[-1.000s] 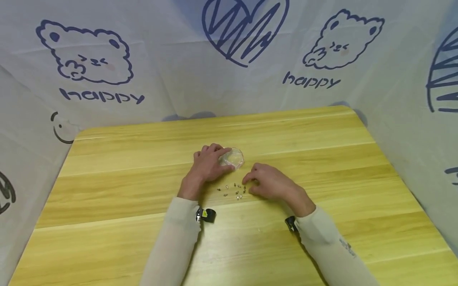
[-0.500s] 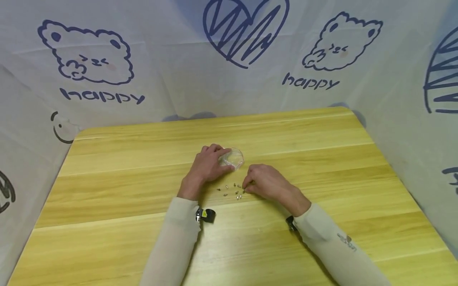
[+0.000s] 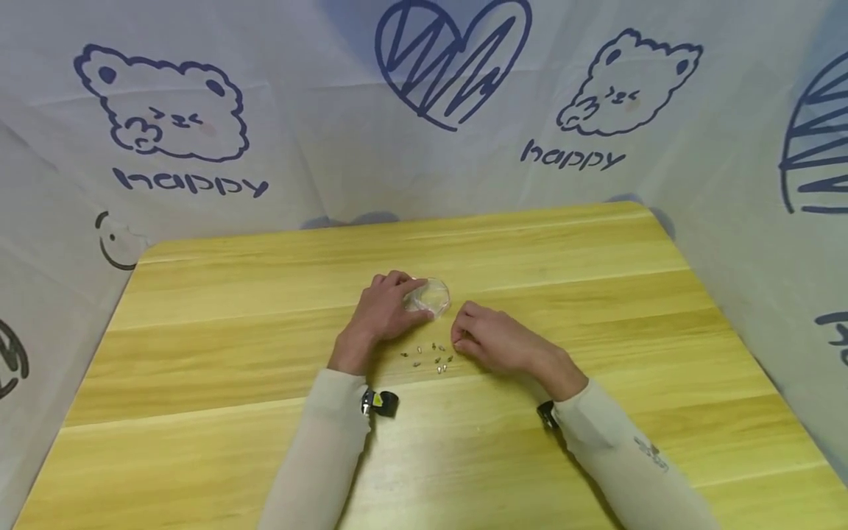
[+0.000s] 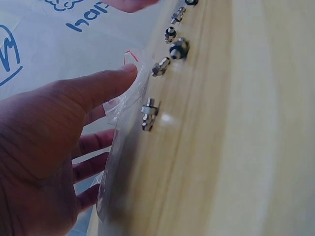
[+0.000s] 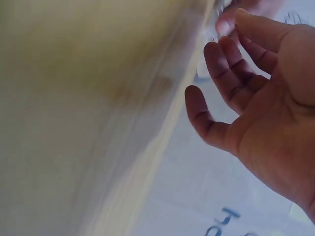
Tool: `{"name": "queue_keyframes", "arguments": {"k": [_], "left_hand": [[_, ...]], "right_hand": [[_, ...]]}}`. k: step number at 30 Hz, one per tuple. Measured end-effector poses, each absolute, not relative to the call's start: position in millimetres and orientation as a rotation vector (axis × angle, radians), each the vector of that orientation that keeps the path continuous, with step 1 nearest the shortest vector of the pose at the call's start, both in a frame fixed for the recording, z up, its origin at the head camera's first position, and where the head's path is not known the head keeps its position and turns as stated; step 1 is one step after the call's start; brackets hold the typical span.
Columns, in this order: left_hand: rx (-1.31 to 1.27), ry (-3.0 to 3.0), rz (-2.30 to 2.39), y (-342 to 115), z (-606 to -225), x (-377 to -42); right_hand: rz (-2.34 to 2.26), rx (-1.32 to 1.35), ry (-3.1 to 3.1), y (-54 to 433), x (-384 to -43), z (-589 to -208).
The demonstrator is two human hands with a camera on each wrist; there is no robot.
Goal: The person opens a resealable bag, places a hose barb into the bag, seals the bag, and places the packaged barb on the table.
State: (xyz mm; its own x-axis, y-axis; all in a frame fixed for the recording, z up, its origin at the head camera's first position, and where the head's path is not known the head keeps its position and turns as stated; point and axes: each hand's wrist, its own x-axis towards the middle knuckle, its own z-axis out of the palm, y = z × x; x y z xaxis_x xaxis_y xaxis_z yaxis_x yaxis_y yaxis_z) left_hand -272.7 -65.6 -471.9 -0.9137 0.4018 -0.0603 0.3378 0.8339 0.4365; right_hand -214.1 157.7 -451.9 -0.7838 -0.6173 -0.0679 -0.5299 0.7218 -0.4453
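My left hand [image 3: 379,315] holds a clear plastic bag [image 3: 435,295] with a red line near its mouth, low over the wooden table. Its thumb lies on one side of the bag and the fingers on the other in the left wrist view. Several small metal fittings [image 4: 149,114], some with dark rings, lie scattered in front of the bag. To their right, my right hand [image 3: 495,341] pinches one small fitting between thumb and index finger, just above the table. That fitting is mostly hidden by the fingertips.
The wooden table [image 3: 232,346] has rounded far corners. A white cloth [image 3: 318,140] with blue bear and heart drawings hangs behind it and along the sides. Black wrist straps [image 3: 384,403] sit at both cuffs.
The right hand's fingertips have come together at the right edge of the group, picked up one fitting and risen slightly with it. The left hand has kept its place on the bag.
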Motion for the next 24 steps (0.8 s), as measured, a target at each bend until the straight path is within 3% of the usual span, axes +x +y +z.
{"name": "queue_keyframes", "arguments": {"k": [12,17,24], "left_hand": [[0.55,2.854,0.608,-67,-466,-269],[0.551,2.846,0.635,-68,-465,-269],[0.554,2.858,0.618,-66,-465,-267]], "right_hand": [[-1.169,-0.506,2.75,154,-251,-448],[-1.211,-0.337,2.68,145,-266,-454],[-1.157,-0.299,2.641,137,-277,-458]]}}
